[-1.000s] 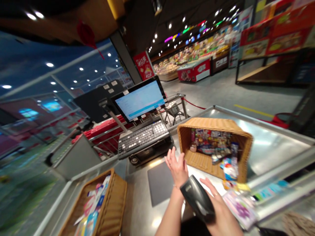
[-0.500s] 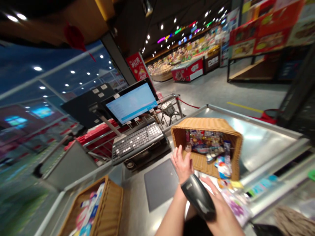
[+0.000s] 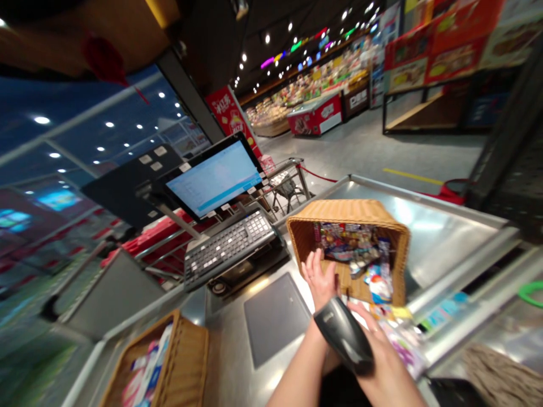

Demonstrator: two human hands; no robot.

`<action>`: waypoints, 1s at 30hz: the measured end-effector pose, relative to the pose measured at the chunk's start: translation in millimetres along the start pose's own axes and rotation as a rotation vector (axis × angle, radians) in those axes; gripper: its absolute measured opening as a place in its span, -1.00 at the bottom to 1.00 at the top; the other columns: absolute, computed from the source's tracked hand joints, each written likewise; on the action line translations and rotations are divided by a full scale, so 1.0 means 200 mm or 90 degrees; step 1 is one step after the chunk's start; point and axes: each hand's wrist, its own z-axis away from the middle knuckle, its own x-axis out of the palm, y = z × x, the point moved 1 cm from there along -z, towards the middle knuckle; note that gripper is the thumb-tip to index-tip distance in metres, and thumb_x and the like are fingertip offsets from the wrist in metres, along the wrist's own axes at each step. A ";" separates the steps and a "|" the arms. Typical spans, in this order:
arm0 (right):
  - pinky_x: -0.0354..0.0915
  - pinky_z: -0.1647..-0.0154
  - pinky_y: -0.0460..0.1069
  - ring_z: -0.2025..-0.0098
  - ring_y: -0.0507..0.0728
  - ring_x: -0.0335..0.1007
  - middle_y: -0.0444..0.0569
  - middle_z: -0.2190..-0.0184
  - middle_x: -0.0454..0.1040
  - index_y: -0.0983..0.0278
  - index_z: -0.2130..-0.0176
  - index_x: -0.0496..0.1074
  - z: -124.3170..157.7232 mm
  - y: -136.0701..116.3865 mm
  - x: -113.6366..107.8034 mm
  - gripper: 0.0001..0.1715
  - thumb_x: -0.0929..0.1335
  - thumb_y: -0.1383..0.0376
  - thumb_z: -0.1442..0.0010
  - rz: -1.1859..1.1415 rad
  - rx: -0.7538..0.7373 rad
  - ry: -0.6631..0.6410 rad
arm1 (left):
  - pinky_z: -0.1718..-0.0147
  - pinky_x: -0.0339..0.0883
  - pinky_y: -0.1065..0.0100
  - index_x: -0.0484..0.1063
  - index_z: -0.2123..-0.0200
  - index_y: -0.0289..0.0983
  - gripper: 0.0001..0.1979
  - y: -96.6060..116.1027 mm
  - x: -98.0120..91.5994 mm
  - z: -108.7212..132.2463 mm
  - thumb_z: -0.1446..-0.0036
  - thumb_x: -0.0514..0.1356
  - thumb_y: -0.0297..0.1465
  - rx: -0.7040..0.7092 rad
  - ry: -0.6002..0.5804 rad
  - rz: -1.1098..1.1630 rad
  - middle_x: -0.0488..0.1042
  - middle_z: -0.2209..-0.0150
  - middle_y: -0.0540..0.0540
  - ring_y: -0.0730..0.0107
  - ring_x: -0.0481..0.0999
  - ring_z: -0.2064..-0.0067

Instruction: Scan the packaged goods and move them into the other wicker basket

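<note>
One head-worn view faces forward and down at the left hand [image 3: 320, 280] and right hand [image 3: 377, 362], close by. The checkout counter [image 3: 224, 339] lies beyond them.

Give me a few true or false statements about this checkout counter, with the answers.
The right hand holds a black barcode scanner: true.
The left hand grips the keyboard: false, it is open, by the wicker basket.
That basket stands upright: false, it lies tipped on its side, with goods at its mouth.
A second wicker basket at lower left holds packaged goods: true.
</note>
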 end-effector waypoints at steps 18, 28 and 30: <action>0.27 -0.20 0.24 -0.25 0.28 0.23 0.20 -0.16 0.29 0.24 -0.09 0.37 -0.02 0.12 -0.04 -0.44 0.20 0.45 -0.11 0.055 0.023 -0.016 | -0.20 0.08 -0.14 0.50 0.19 -0.14 -0.72 0.12 0.19 -0.02 -0.01 0.19 -0.52 0.003 -0.067 0.028 0.29 -0.20 -0.14 0.13 0.13 -0.28; 0.26 -0.19 0.30 -0.23 0.27 0.21 0.17 -0.15 0.26 0.26 -0.01 0.40 -0.05 0.04 -0.06 -0.52 0.19 0.41 -0.12 -0.038 0.088 0.029 | -0.21 0.06 -0.18 0.48 0.17 -0.17 -0.68 0.18 0.28 -0.06 0.02 0.17 -0.55 0.012 -0.209 0.037 0.26 -0.19 -0.20 0.09 0.11 -0.28; 0.25 -0.19 0.31 -0.23 0.27 0.20 0.19 -0.14 0.27 0.29 0.00 0.41 -0.06 0.03 -0.07 -0.53 0.18 0.40 -0.12 -0.042 0.086 0.031 | -0.20 0.08 -0.17 0.48 0.18 -0.18 -0.71 0.18 0.30 -0.06 -0.02 0.15 -0.54 0.019 -0.213 0.026 0.28 -0.16 -0.20 0.09 0.13 -0.26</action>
